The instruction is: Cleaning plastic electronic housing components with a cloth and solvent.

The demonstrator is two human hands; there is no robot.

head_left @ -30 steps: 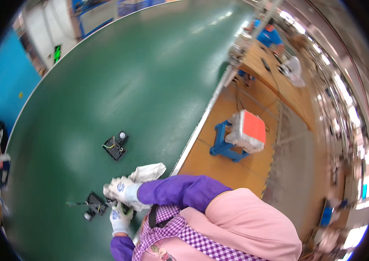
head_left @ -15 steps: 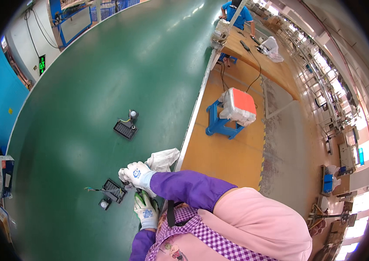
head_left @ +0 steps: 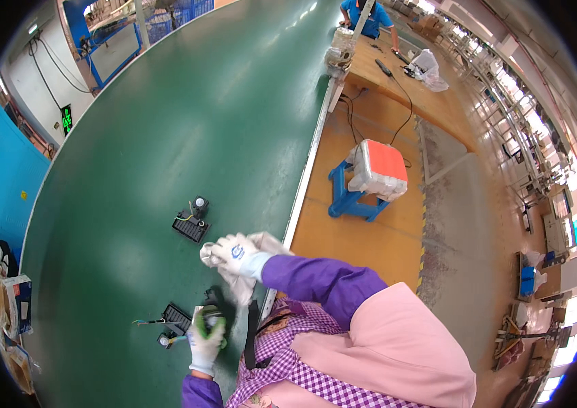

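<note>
My left hand [head_left: 207,341], in a white glove with green on the fingers, is closed round a dark piece [head_left: 216,304], blurred, so its kind is unclear. My right hand [head_left: 237,252], in a white glove, pinches a whitish cloth [head_left: 239,287] that hangs down toward the left hand. Just left of the left hand lies a black ribbed housing [head_left: 178,317] with loose wires and a small part with a white round top. Beyond the right hand another black ribbed housing [head_left: 190,228] sits on the green belt [head_left: 118,251], with a similar white-topped part.
The belt's metal edge [head_left: 300,198] runs along my right. Past it stand a blue stool [head_left: 348,198] with a wrapped, red-topped pad and a wooden table [head_left: 397,95] with a corded tool. A person in blue [head_left: 372,22] is at the far end. Cartons [head_left: 20,302] crowd the left side.
My right hand has lifted the cloth off the belt. My left hand has moved left and raised the dark piece. In view, both housings are lower.
</note>
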